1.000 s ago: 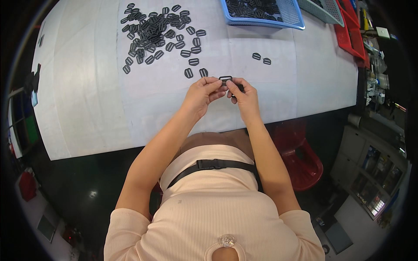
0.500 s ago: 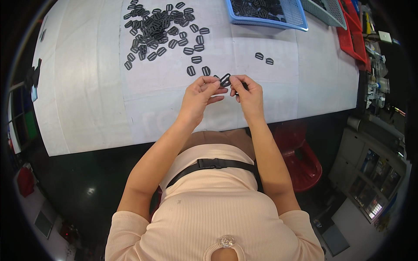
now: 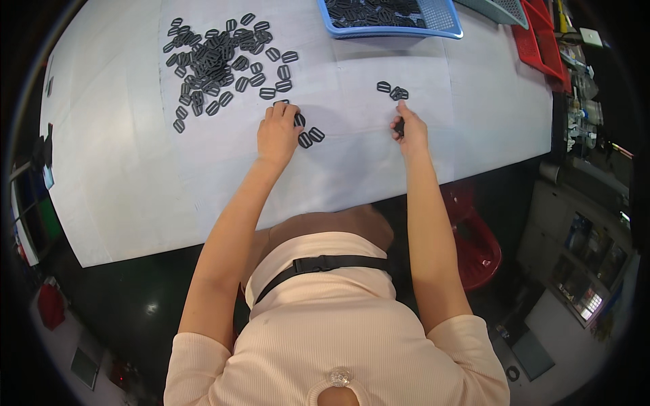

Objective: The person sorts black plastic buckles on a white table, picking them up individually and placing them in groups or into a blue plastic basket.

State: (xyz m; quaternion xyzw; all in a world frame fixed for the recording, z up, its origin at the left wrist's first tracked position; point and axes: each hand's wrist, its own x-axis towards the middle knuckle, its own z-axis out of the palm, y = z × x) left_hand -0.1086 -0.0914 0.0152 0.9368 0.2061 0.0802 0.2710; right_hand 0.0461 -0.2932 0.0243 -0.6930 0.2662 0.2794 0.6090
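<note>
My left hand (image 3: 276, 134) reaches down to the table with its fingers bent, thumb and forefinger at a black slider buckle (image 3: 299, 120). Another buckle shows partly beyond its fingertips. Two more buckles, one of them a slider (image 3: 316, 134), lie just right of this hand. Off to the right, my right hand (image 3: 412, 130) is curled around black buckles (image 3: 399, 126), how many I cannot tell. Its fingertips are just short of a small cluster of buckles (image 3: 399, 93), and a single buckle (image 3: 384, 86) lies left of that cluster.
A large loose pile of black slider buckles (image 3: 213, 61) covers the table's far left. At the back stands a blue basket (image 3: 393, 32) holding more of them. Beside it are a grey-green basket (image 3: 504, 16) and red trays (image 3: 542, 54). A red chair (image 3: 474, 254) stands beyond the near edge.
My hands have moved apart, from together in the middle. The left is now at the buckles near the pile, the right beside the small cluster, which has gained a buckle.
</note>
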